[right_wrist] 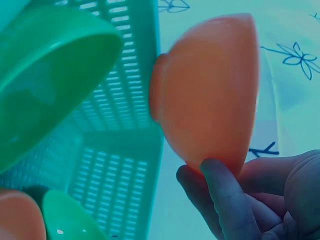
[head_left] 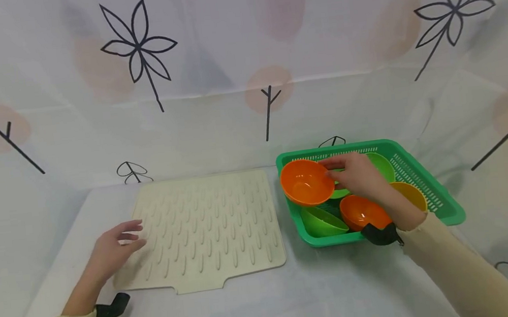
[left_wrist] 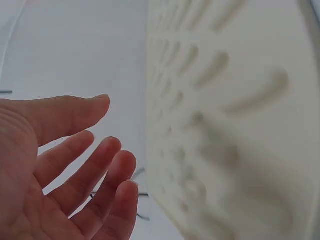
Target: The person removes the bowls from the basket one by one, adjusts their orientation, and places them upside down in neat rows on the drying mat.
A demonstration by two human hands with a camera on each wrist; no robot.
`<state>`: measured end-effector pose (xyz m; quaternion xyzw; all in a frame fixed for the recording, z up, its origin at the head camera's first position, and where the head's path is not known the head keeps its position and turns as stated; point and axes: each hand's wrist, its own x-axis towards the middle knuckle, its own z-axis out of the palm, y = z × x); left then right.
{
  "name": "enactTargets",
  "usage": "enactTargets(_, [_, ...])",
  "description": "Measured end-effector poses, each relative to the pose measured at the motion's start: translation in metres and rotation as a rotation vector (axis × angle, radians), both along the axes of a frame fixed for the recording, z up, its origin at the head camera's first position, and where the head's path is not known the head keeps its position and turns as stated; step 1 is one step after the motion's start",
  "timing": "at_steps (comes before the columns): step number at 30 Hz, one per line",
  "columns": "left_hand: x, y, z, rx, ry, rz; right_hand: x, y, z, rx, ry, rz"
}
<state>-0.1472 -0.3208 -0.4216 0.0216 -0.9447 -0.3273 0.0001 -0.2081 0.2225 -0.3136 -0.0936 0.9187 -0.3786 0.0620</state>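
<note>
An orange bowl [head_left: 303,187] is pinched at its right rim by my right hand [head_left: 357,174], over the left end of the green basket [head_left: 438,207]. In the right wrist view the bowl [right_wrist: 210,95] shows its outer side and foot, with fingers under it and the thumb at the rim. Inside the basket lie a tilted green bowl [head_left: 322,222], another orange bowl [head_left: 362,212], a yellow bowl [head_left: 411,195] and more green ones partly hidden by the hand. My left hand [head_left: 114,248] hovers with relaxed fingers by the left edge of the cream drying mat [head_left: 201,281], holding nothing.
The ridged mat lies flat on a white-covered table [head_left: 268,305], left of the basket. Behind and beside the table hangs a white cloth [head_left: 214,131] printed with plant shapes. Each wrist wears a black strap [head_left: 112,307].
</note>
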Motion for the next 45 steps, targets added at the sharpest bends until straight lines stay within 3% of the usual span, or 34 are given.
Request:
enactTargets(6, [0.0, 0.034, 0.01, 0.051, 0.112, -0.095, 0.005, -0.009, 0.002, -0.012, -0.027, -0.002])
enactTargets(14, [0.0, 0.078, 0.02, 0.193, 0.19, -0.213, 0.016, -0.035, 0.0, -0.027, -0.049, 0.004])
enactTargets(20, [0.001, 0.11, 0.029, 0.303, 0.237, -0.319, 0.021, -0.053, -0.008, -0.115, -0.058, 0.051])
enactTargets(28, [0.004, 0.147, 0.03, 0.433, 0.195, -0.444, 0.029, -0.079, -0.02, -0.164, -0.041, 0.097])
enactTargets(36, [0.002, 0.168, 0.023, 0.513, 0.122, -0.482, 0.036, -0.098, -0.028, -0.159, -0.017, 0.103])
enactTargets(45, [0.005, 0.174, 0.023, 0.529, 0.101, -0.495, 0.043, -0.111, -0.037, -0.171, 0.095, 0.062])
